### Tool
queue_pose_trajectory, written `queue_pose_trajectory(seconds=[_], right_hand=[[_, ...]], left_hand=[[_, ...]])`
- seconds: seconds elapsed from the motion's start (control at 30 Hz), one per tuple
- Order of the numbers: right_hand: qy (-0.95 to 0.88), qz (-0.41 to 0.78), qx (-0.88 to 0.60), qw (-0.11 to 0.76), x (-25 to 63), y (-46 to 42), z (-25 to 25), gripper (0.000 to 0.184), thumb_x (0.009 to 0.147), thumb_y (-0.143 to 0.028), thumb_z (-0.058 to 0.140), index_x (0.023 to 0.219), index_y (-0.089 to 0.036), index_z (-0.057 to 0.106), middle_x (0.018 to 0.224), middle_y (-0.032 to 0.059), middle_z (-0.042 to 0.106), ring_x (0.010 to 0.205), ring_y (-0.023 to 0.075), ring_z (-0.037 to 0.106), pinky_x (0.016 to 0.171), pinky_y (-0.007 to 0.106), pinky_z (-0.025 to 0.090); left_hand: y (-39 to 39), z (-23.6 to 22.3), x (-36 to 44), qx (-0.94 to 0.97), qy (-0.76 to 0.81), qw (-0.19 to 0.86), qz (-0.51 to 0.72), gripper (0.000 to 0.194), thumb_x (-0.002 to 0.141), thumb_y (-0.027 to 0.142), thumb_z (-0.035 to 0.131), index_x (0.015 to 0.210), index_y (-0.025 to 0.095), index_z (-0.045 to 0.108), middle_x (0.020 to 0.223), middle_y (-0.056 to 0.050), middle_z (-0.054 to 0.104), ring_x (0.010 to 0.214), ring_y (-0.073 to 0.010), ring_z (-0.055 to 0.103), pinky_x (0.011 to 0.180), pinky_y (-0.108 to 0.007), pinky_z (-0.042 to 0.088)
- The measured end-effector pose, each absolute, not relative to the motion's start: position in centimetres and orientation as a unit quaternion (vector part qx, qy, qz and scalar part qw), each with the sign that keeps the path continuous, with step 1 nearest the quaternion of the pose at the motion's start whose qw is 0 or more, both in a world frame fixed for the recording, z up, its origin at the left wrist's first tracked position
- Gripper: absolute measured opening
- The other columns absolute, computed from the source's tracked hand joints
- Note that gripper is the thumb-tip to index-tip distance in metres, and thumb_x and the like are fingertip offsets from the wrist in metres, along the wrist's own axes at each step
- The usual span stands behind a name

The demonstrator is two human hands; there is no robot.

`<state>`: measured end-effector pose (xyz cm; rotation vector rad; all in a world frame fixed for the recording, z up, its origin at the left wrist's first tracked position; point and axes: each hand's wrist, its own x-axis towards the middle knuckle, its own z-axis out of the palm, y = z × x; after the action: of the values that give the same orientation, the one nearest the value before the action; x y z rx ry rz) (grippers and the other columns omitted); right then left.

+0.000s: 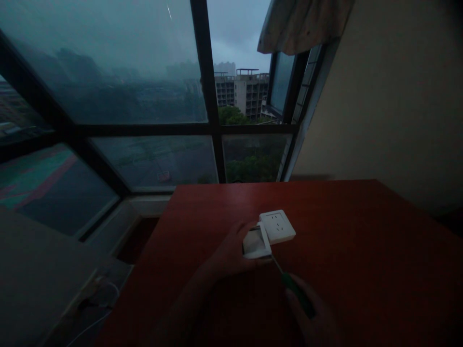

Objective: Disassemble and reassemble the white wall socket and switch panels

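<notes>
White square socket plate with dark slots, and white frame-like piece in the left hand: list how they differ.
The white square socket plate lies on the red-brown table; the white frame-like piece is held in the left hand. The socket plate's face shows dark slots; the frame-like piece shows none. Both are white.

A socket lies on the red tabletop, nearer the far edge than the near one. Just beside it, toward the left edge, the left hand grips a white box. The right hand, closer to the near edge, holds a green-handled screwdriver, its tip at the box's corner. Windows stand beyond the far edge, a pale wall beyond the far right corner; a white cable runs past the left edge.
</notes>
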<state>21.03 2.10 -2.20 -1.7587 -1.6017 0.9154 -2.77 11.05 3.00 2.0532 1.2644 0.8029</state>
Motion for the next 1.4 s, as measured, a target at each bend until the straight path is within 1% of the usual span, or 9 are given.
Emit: queue_pose_trajectory(seconds=[0.17,0.43,0.63,0.8,0.93,1.03,1.13,1.23,1.4], right_hand=[[-0.570,0.381,-0.662,0.303,21.0,2.0,-1.8,0.047,0.081,-0.051,0.055,0.113,-0.021,0.069,0.120,0.0083,0.068,0.111,0.0280,0.063,0.097,0.038,0.049],[-0.563,0.384,-0.658,0.319,20.6,2.0,-1.9,0.043,0.079,-0.049,0.059,0.110,-0.022,0.071,0.118,0.0077,0.069,0.108,0.0271,0.064,0.095,0.036,0.050],[-0.561,0.390,-0.661,0.310,20.7,2.0,-1.4,0.046,0.080,-0.052,0.056,0.111,-0.022,0.070,0.118,0.0084,0.069,0.108,0.0272,0.064,0.095,0.036,0.050],[-0.518,0.412,-0.668,0.339,20.9,2.1,-0.8,0.047,0.077,-0.055,0.060,0.109,-0.022,0.068,0.113,0.0083,0.071,0.103,0.0282,0.066,0.088,0.034,0.054],[-0.441,0.505,-0.649,0.359,21.1,2.2,-0.7,0.056,0.077,-0.059,0.058,0.116,-0.019,0.059,0.087,0.0073,0.074,0.069,0.0228,0.068,0.057,0.030,0.056],[-0.398,0.547,-0.633,0.377,21.6,2.5,-0.1,0.058,0.078,-0.061,0.056,0.116,-0.018,0.056,0.082,0.0056,0.073,0.061,0.0201,0.066,0.049,0.028,0.052],[-0.436,0.502,-0.659,0.352,23.1,3.4,1.2,0.054,0.076,-0.060,0.058,0.113,-0.020,0.062,0.094,0.0075,0.074,0.074,0.0233,0.069,0.060,0.031,0.056],[-0.564,0.365,-0.671,0.314,25.3,4.9,3.1,0.044,0.072,-0.054,0.063,0.105,-0.025,0.070,0.112,0.0066,0.071,0.102,0.0280,0.065,0.087,0.037,0.053],[-0.720,0.298,-0.593,0.203,28.1,7.2,6.6,0.031,0.083,-0.044,0.056,0.105,-0.030,0.072,0.110,0.0045,0.072,0.099,0.0261,0.066,0.091,0.040,0.051]], left_hand=[[12.5,2.6,-4.8,0.709,0.538,0.246,0.385,0.076,0.075,0.031,0.073,0.140,0.026,0.035,0.136,-0.011,0.046,0.126,-0.0290,0.045,0.104,-0.046,0.039],[14.4,1.3,-7.9,0.686,0.638,0.081,0.340,0.076,0.069,0.037,0.077,0.135,0.020,0.042,0.130,-0.014,0.048,0.121,-0.0329,0.049,0.101,-0.047,0.042],[14.4,1.2,-8.3,0.690,0.638,0.074,0.334,0.060,0.078,0.039,0.070,0.130,0.019,0.047,0.137,-0.013,0.046,0.128,-0.0324,0.043,0.106,-0.050,0.036],[12.7,2.4,-5.9,0.728,0.590,0.112,0.329,0.041,0.085,0.037,0.062,0.122,0.021,0.054,0.133,-0.011,0.050,0.124,-0.0267,0.048,0.104,-0.044,0.040],[10.9,3.0,-3.1,0.782,0.535,0.177,0.266,0.070,0.072,0.045,0.075,0.132,0.023,0.047,0.137,-0.011,0.048,0.125,-0.0311,0.045,0.105,-0.047,0.037],[10.3,3.2,-1.8,0.789,0.527,0.198,0.248,0.079,0.067,0.049,0.078,0.134,0.024,0.045,0.139,-0.011,0.046,0.126,-0.0328,0.043,0.107,-0.048,0.035],[10.2,3.4,-1.6,0.788,0.521,0.215,0.247,0.076,0.068,0.045,0.078,0.134,0.025,0.046,0.139,-0.009,0.046,0.124,-0.0312,0.045,0.106,-0.045,0.037],[10.3,3.6,-1.8,0.789,0.515,0.225,0.248,0.074,0.068,0.039,0.079,0.133,0.025,0.046,0.138,-0.008,0.046,0.123,-0.0301,0.045,0.105,-0.044,0.037],[10.4,3.7,-2.0,0.787,0.505,0.241,0.261,0.065,0.071,0.032,0.077,0.130,0.025,0.048,0.135,-0.007,0.049,0.122,-0.0272,0.047,0.106,-0.041,0.037]])
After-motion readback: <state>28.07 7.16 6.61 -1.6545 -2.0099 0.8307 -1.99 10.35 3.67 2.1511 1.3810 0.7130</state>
